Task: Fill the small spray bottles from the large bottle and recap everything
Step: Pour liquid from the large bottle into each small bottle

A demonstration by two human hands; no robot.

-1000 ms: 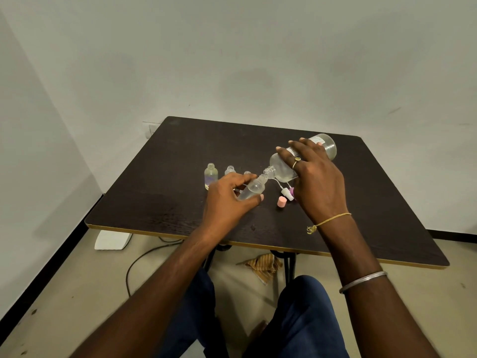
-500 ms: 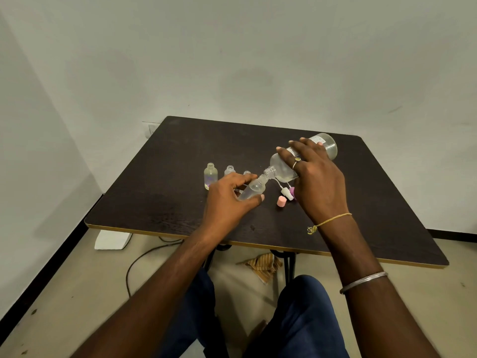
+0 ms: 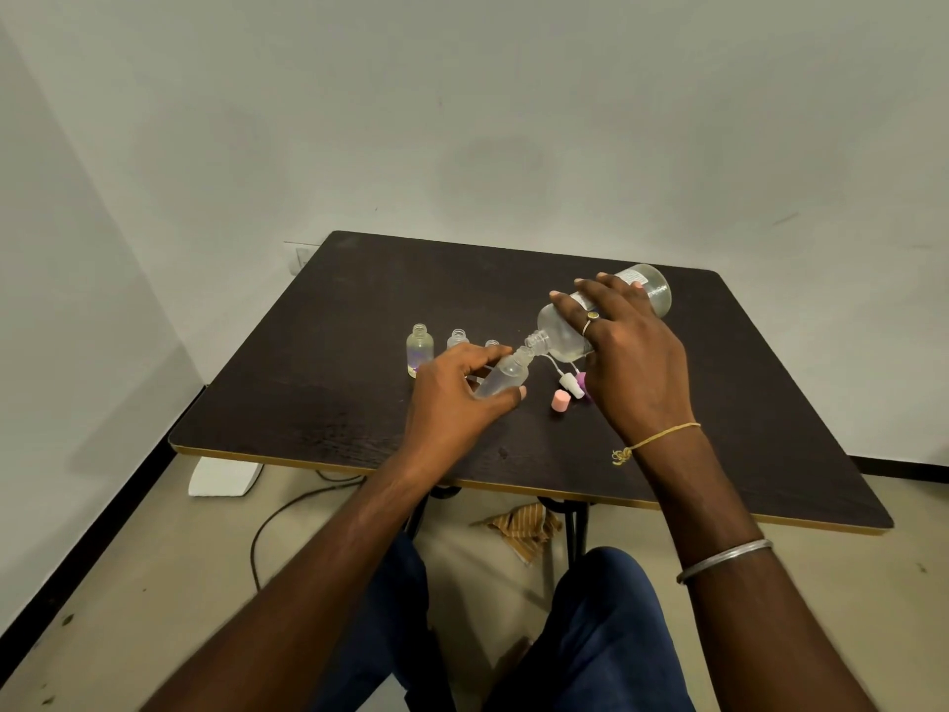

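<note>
My right hand (image 3: 624, 352) grips the large clear bottle (image 3: 652, 287), tipped on its side with its open neck pointing left and down. The neck meets the mouth of a small clear spray bottle (image 3: 506, 377), which my left hand (image 3: 454, 398) holds tilted above the dark table (image 3: 308, 403). Three more small uncapped bottles stand in a row behind my left hand: the leftmost bottle (image 3: 419, 349), a second bottle (image 3: 458, 339) and a third bottle (image 3: 492, 344), partly hidden. A pink cap (image 3: 561, 401), a white spray head (image 3: 571, 383) with its tube, and a purple cap (image 3: 582, 378) lie under the large bottle.
The table's front edge (image 3: 513, 486) runs just above my knees. On the floor below lie a striped cloth (image 3: 524, 526), a dark cable (image 3: 267, 526) and a white block (image 3: 223, 477). Walls close in behind and on the left.
Almost nothing has moved; both hands keep the large bottle's neck against the small bottle's mouth, with only a slight shift.
</note>
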